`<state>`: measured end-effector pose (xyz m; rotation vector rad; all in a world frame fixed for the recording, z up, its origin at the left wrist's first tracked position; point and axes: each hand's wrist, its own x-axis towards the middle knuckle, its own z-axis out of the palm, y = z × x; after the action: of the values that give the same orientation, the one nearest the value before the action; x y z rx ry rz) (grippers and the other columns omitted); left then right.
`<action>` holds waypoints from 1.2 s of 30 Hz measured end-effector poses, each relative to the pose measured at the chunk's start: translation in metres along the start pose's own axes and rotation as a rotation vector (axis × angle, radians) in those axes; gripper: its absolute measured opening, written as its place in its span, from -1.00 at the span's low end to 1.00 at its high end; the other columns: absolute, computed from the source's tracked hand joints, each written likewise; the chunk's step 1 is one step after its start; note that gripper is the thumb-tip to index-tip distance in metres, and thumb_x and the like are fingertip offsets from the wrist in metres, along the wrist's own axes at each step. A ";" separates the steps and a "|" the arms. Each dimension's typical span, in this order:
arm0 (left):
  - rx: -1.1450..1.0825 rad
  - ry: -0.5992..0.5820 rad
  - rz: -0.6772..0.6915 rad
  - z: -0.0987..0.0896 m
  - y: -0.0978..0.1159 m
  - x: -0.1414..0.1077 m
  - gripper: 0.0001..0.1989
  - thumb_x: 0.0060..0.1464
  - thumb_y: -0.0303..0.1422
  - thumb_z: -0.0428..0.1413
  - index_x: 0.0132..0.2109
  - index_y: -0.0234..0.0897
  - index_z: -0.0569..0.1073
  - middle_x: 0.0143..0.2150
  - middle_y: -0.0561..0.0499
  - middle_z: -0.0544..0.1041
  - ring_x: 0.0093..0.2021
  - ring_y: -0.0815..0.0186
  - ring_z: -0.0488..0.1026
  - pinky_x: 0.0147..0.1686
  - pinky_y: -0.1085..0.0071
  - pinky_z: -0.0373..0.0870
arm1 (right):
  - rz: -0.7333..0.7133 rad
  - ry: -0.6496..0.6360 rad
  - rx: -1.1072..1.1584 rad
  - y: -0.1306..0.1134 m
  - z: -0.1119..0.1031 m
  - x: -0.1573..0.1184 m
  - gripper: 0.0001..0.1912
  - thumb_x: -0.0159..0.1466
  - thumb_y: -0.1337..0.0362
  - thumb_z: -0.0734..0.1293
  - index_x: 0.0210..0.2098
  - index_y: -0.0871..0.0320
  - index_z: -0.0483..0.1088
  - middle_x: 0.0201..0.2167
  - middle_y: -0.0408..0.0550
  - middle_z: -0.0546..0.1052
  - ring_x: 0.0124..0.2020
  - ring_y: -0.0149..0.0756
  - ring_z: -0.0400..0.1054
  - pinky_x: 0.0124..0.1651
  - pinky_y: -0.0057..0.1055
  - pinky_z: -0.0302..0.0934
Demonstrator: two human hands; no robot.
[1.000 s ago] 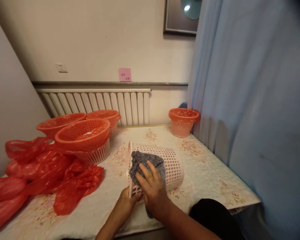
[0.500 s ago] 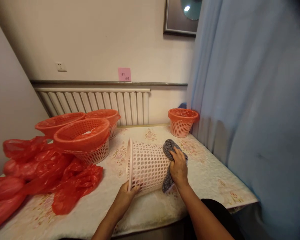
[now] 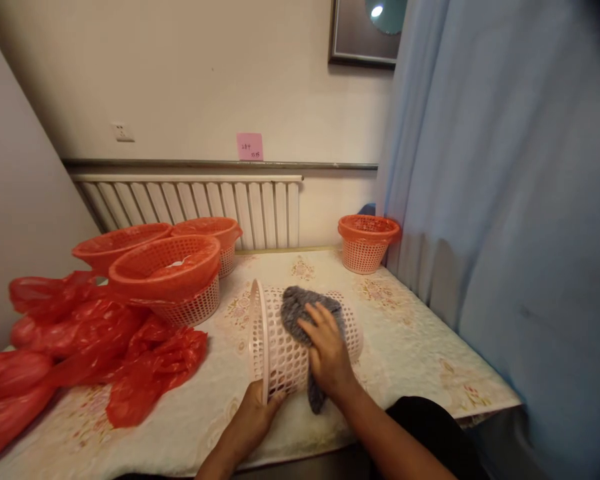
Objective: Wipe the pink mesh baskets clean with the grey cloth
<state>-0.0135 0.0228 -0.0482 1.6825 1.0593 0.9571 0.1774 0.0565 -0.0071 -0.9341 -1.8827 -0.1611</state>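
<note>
A pale pink perforated plastic basket (image 3: 280,360) lies on its side on the flowered tablecloth, its wide rim facing left. My left hand (image 3: 253,417) grips the lower part of that rim, thumb outside and other fingers partly hidden inside. A dark grey cloth (image 3: 297,313) is draped over the basket's upper side. My right hand (image 3: 327,347) presses the cloth against the basket wall, fingers bent over it, and one end of the cloth hangs down below the palm.
Baskets lined with red bags (image 3: 190,310) stand at the left behind crumpled red plastic bags (image 3: 150,367). Another lined basket (image 3: 364,257) stands at the back right beside a blue curtain (image 3: 505,233). A radiator (image 3: 200,203) is behind the table.
My right hand and the cloth have moved left from the basket's base end onto its side wall. The basket has turned slightly, its base now further right; my left hand still grips the rim.
</note>
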 end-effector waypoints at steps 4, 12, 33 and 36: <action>-0.012 0.034 -0.026 0.005 0.005 -0.006 -0.61 0.12 -0.20 0.09 0.03 -0.31 0.52 -0.02 -0.10 0.61 -0.03 0.06 0.51 0.09 0.18 0.37 | -0.133 -0.051 -0.004 -0.041 0.006 -0.006 -0.43 0.11 0.55 0.12 0.10 0.23 0.32 0.27 0.10 0.20 0.37 0.00 -0.17 0.26 0.09 0.05; -0.123 0.098 -0.087 0.002 -0.003 0.002 -0.61 0.05 -0.21 0.15 -0.04 -0.35 0.54 -0.04 -0.13 0.61 0.01 0.04 0.50 0.13 0.18 0.32 | -0.010 0.025 -0.103 -0.013 0.009 -0.002 -0.41 0.11 0.60 0.09 0.09 0.18 0.35 0.23 0.07 0.28 0.35 -0.08 -0.09 0.25 0.04 0.09; -0.213 0.112 -0.186 -0.028 0.037 0.004 -0.66 -0.10 -0.15 0.24 -0.27 -0.35 0.55 -0.37 -0.05 0.63 -0.25 0.12 0.54 -0.14 0.28 0.45 | 0.364 0.082 -0.212 0.064 -0.018 0.000 -0.41 0.03 0.59 0.12 0.01 0.21 0.44 0.15 0.06 0.38 0.21 -0.11 0.16 0.28 -0.04 0.05; -0.275 0.062 -0.144 -0.030 0.034 0.003 -0.61 -0.10 -0.17 0.24 -0.16 -0.36 0.54 -0.24 -0.09 0.65 -0.20 0.10 0.54 -0.10 0.28 0.44 | 0.262 0.028 -0.137 0.033 -0.009 0.008 -0.36 0.01 0.61 0.11 0.04 0.19 0.42 0.18 0.04 0.35 0.25 -0.12 0.10 0.28 -0.04 0.06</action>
<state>-0.0317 0.0265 -0.0064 1.3427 1.0235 1.0161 0.2037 0.0796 -0.0051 -1.2555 -1.7212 -0.1452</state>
